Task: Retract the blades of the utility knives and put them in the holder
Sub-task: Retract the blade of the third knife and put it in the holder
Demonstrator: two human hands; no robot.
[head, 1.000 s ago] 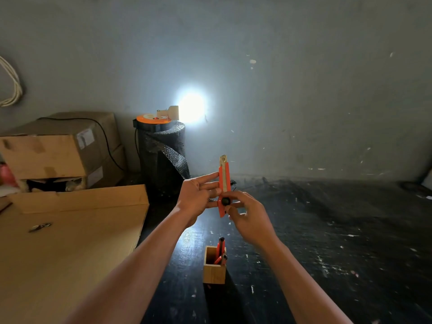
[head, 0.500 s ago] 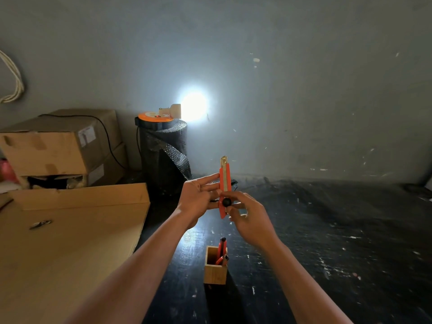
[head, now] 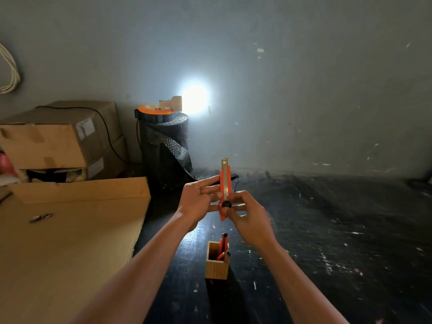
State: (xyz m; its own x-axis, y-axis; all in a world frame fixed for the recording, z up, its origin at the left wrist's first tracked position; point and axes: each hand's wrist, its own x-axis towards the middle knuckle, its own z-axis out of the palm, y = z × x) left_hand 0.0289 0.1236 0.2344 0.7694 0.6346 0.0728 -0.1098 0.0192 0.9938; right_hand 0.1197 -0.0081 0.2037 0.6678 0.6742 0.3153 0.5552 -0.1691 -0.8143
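Both hands up over the black tabletop (head: 327,230), sharing one orange utility knife (head: 225,183) held upright, tip pointing up. Left hand (head: 195,198) pinches the knife body from the left w/ fingers extended along it; right hand (head: 251,220) grips the lower part, thumb on the black slider knob (head: 226,204). A short bit of metal shows past the top of the orange casing — can't tell if that's blade or just the guide tip.

Below the hands, a small wooden holder (head: 217,265) stands on the table, w/ two more orange knives (head: 223,250) already in it: one sticks up, the other leans lower inside.

Left side: big flat cardboard sheet (head: 65,242) w/ a small metal object (head: 39,217) lying on it — too small to ID. Behind it, stacked cardboard boxes (head: 53,141). Near the wall, a roll of black bubble wrap (head: 166,148) w/ an orange reel (head: 155,109) on top, bright light (head: 195,99) just beside it.
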